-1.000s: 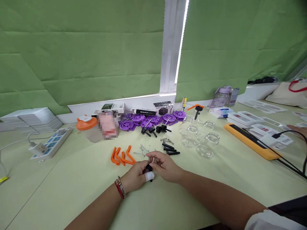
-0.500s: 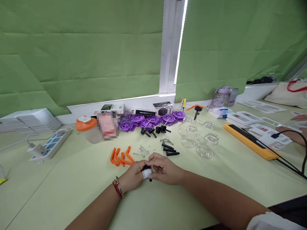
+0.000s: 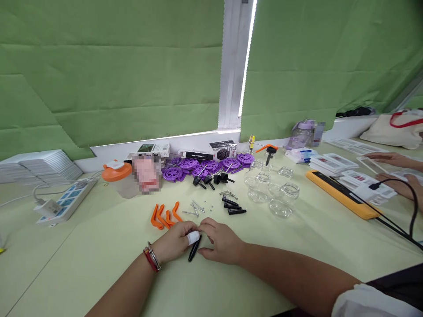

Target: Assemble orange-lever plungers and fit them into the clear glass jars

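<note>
Orange levers lie on the worktop, beyond and left of the black tube. The left hand is clamped around the tube's far end; a firm, still pinch here should keep it from twisting. Right of the tube, the right hand has its thumb and fingers apart, fingertips near that covered end, contact unclear; they would do best pushing straight along the tube. Coil springs lie beyond it, to the right.
</note>
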Demonstrator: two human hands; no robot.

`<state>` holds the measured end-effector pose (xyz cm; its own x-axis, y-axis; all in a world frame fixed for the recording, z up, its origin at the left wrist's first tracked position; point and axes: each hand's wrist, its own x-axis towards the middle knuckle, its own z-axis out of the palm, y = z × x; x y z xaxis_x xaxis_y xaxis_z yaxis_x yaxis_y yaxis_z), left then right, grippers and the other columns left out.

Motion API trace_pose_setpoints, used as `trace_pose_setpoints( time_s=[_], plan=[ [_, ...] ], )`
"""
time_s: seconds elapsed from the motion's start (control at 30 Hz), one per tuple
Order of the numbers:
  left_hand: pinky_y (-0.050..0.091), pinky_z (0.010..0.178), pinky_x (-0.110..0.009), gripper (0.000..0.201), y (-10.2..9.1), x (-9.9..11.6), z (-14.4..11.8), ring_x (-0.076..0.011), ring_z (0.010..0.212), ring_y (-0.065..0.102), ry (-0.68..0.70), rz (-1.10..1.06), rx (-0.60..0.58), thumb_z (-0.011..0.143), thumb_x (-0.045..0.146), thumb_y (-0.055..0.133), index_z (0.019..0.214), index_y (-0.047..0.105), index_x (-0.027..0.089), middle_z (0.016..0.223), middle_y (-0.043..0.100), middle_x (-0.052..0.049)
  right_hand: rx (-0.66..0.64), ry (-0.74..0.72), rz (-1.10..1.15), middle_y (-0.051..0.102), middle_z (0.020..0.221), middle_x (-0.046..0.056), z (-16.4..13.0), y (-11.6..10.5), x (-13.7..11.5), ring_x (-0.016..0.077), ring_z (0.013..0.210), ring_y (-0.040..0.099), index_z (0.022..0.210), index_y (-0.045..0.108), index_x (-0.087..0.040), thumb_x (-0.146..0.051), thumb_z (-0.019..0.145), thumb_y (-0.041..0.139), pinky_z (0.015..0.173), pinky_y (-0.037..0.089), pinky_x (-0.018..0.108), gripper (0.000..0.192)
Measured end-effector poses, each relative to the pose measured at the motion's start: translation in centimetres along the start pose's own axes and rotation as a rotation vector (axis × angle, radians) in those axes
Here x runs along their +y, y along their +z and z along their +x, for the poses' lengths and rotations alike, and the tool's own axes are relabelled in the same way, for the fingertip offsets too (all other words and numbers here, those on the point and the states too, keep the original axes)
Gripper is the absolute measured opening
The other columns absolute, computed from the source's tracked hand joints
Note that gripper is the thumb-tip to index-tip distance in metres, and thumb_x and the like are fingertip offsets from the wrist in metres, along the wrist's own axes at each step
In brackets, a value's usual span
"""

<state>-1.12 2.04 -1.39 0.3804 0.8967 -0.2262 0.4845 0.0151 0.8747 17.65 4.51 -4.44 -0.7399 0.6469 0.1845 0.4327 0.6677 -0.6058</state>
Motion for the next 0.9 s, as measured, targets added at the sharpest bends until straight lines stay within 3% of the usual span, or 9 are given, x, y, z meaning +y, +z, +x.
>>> trace_pose_setpoints(
  time_s=[0.17, 0.53, 0.67, 0.77, 0.9],
  plan=[
    [0.036, 0.044, -0.023, 0.023, -0.3, -0.8, -0.3, -0.0125, 0.043, 0.046, -0.189, 0.008, 0.006, 0.081, 0.038, 0.046, 0.086, 0.053, 0.017, 0.05, 0.049, 0.004, -0.032, -0.019, -0.116, 0.054, 0.113, 0.005, 0.4, 0.6, -0.7, 0.021, 0.087, 0.058, 0.121, 0.049, -0.023, -0.047, 0.07, 0.065, 0.071, 0.046, 0.032, 0.058],
    [0.039, 0.044, -0.025, 0.025, -0.7, -0.7, -0.8, -0.0137, 0.048, 0.052, -0.116, 0.074, -0.005, 0.071, 0.038, 0.059, 0.085, 0.055, 0.018, 0.064, 0.055, 0.001, -0.025, 0.035, -0.048, 0.056, 0.111, 0.005, 0.8, 0.6, -0.4, 0.0209, 0.09, 0.058, 0.114, 0.053, -0.022, -0.05, 0.075, 0.064, 0.071, 0.045, 0.031, 0.049],
    [0.034, 0.043, -0.024, 0.021, -0.9, -0.7, -1.2, -0.0152, 0.044, 0.052, -0.2, 0.157, 0.021, 0.071, 0.039, 0.056, 0.071, 0.051, 0.019, 0.057, 0.05, 0.003, -0.002, 0.049, -0.069, 0.056, 0.111, 0.005, 1.0, 0.5, 0.0, 0.0203, 0.09, 0.058, 0.11, 0.055, -0.022, -0.041, 0.078, 0.064, 0.074, 0.045, 0.03, 0.039],
    [0.03, 0.046, -0.024, 0.019, -1.1, -0.5, -1.4, -0.0142, 0.044, 0.05, -0.212, 0.278, 0.092, 0.073, 0.036, 0.052, 0.067, 0.049, 0.019, 0.06, 0.051, 0.002, 0.058, 0.075, -0.126, 0.058, 0.109, 0.006, 1.1, -1.1, 0.9, 0.0192, 0.087, 0.059, 0.105, 0.059, -0.021, -0.033, 0.082, 0.059, 0.074, 0.044, 0.03, 0.026],
    [0.028, 0.052, -0.026, 0.015, -1.2, -0.1, -1.7, -0.0175, 0.057, 0.049, -0.136, 0.533, 0.177, 0.075, 0.029, 0.048, 0.064, 0.049, 0.019, 0.066, 0.055, -0.003, 0.222, 0.24, -0.18, 0.061, 0.092, 0.005, 0.3, -5.0, 3.0, 0.0162, 0.077, 0.057, 0.088, 0.064, -0.02, -0.025, 0.085, 0.051, 0.068, 0.042, 0.028, 0.014]
  ],
)
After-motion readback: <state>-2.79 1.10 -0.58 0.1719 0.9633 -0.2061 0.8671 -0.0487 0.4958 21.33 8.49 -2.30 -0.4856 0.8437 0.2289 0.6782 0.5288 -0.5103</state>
